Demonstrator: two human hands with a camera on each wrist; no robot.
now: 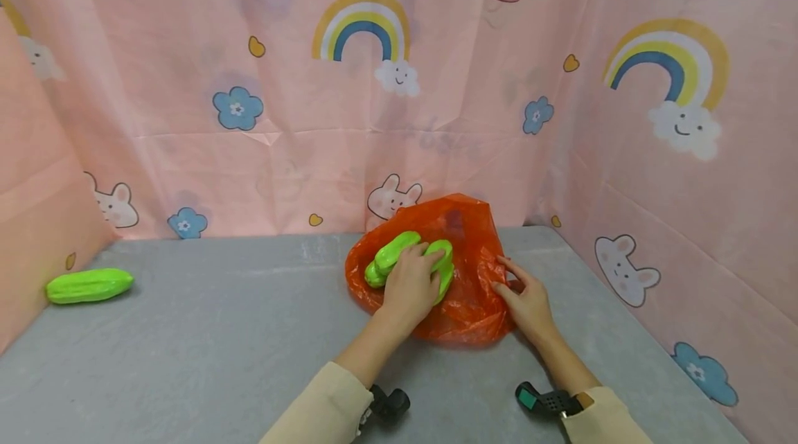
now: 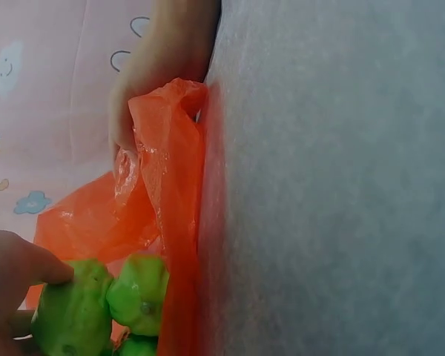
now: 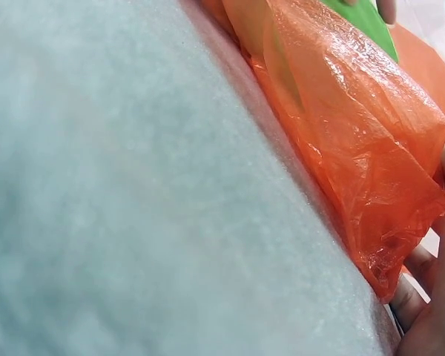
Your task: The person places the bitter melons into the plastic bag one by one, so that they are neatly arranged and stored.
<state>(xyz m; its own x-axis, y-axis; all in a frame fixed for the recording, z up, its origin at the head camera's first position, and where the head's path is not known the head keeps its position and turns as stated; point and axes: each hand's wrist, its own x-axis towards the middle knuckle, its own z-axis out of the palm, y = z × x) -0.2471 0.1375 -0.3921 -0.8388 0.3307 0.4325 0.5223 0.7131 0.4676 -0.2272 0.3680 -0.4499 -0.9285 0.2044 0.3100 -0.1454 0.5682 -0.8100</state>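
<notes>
An orange-red plastic bag (image 1: 464, 323) lies open on the table, holding several bright green, ridged, gourd-like vegetables (image 1: 396, 251). My left hand (image 1: 411, 285) reaches into the bag's mouth and grips one green vegetable (image 2: 73, 308), thumb on one side and fingers on the other. Other green pieces sit right beside it inside the bag. At the bag's right side, my right hand (image 1: 526, 298) pinches the crumpled plastic edge between thumb and fingers. From the right wrist view, the bag (image 3: 371, 178) hides most of its contents.
One more green vegetable (image 1: 90, 286) lies at the far left of the grey table (image 1: 218, 354). Pink printed cloth (image 1: 287, 153) hangs behind the table and along both sides. Wrist-worn devices (image 1: 548, 402) sit at both cuffs.
</notes>
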